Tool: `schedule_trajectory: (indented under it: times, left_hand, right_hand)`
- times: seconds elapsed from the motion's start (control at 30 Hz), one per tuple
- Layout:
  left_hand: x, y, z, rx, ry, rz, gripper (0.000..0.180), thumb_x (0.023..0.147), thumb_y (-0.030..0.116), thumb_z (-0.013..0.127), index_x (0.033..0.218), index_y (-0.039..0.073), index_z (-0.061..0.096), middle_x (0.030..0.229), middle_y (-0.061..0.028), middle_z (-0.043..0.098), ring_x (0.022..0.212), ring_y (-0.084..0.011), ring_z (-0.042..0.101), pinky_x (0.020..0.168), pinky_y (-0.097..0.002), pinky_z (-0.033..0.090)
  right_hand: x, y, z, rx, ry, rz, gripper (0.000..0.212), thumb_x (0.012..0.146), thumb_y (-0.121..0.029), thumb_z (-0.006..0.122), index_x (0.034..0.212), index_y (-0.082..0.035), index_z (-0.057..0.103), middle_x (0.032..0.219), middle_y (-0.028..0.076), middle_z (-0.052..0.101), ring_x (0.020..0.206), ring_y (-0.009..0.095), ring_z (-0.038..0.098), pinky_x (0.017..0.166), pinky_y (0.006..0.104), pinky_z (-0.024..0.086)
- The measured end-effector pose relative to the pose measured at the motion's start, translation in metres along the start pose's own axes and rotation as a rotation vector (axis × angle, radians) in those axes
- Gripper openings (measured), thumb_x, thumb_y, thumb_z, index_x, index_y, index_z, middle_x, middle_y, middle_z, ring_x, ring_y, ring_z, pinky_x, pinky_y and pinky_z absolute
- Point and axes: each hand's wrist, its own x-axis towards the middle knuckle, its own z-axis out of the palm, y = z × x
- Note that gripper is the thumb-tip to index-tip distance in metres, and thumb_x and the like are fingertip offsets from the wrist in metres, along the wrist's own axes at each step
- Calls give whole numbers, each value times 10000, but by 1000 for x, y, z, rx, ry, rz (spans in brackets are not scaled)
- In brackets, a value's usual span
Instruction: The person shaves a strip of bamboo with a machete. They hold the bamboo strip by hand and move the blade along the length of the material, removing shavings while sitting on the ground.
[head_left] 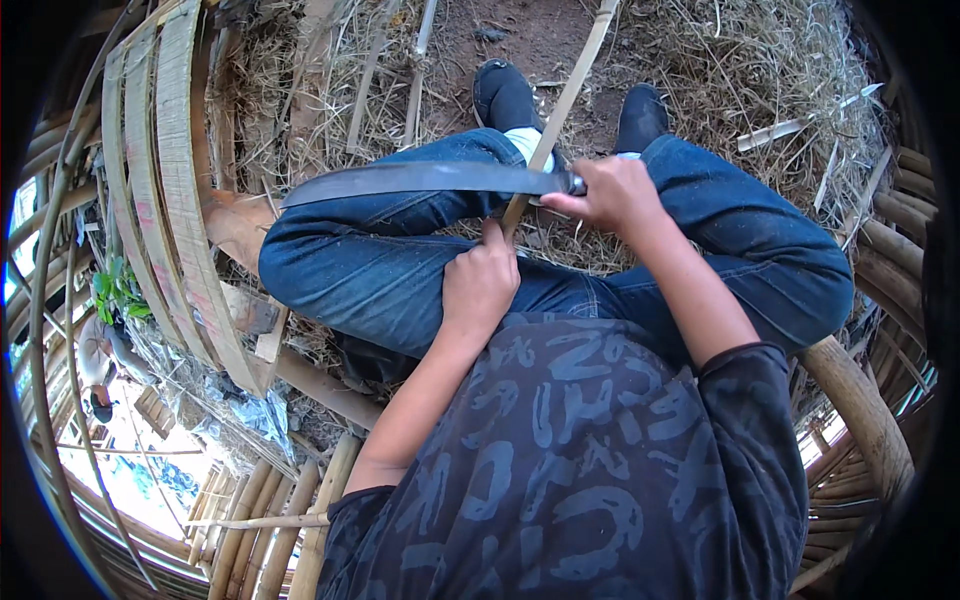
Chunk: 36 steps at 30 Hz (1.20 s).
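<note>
Between my knees a long, narrow bamboo strip (572, 90) slants away toward the far right. My left hand (482, 282) is closed around its near end, close to my left thigh. My right hand (612, 198) grips the handle of a machete (420, 180), whose long dark blade points left above my left leg. The blade crosses the strip just beyond my left hand; whether its edge touches the strip I cannot tell. Most of the handle is hidden in my right fist.
Dry straw and shavings (730, 60) cover the ground around my shoes. At the left stand flat wooden slats (180, 170), with a green plant (120, 290) beyond them. Bamboo poles (270, 525) line the lower left, and a thick pole (860, 415) lies right of my knee. Another person (97, 355) is at the far left.
</note>
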Motion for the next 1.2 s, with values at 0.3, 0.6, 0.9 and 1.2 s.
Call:
schedule_trajectory:
  times: [0.3, 0.6, 0.9, 1.2]
  left_hand:
    - [2, -2, 1, -83, 23, 22, 194, 942, 180, 484, 865, 6, 450, 561, -213, 583, 529, -389, 614, 462, -481, 496]
    - [-2, -3, 0, -143, -6, -59, 227, 960, 196, 449, 870, -11, 476, 573, -247, 571, 550, -425, 597, 492, -520, 474]
    - [1, -4, -3, -218, 8, -26, 219, 964, 184, 441, 849, 2, 478, 602, -257, 574, 567, -433, 589, 498, -521, 459]
    - [1, -1, -1, -159, -7, -60, 209, 956, 176, 453, 843, 1, 471, 594, -249, 576, 570, -433, 594, 510, -525, 475]
  right_hand:
    - [26, 65, -31, -168, 96, 247, 718, 791, -728, 503, 677, -35, 648, 621, 168, 635, 611, 341, 656, 571, 423, 527]
    - [3, 3, -6, -34, -25, -92, 691, 759, -751, 513, 663, -77, 634, 520, 143, 585, 512, 316, 628, 486, 416, 491]
    - [41, 118, -48, -7, 103, 500, 806, 810, -756, 443, 708, 14, 655, 613, 185, 628, 662, 342, 665, 624, 451, 523]
    - [17, 15, -23, 20, -66, 38, 708, 817, -710, 482, 723, -33, 671, 588, 183, 616, 580, 350, 645, 558, 446, 515]
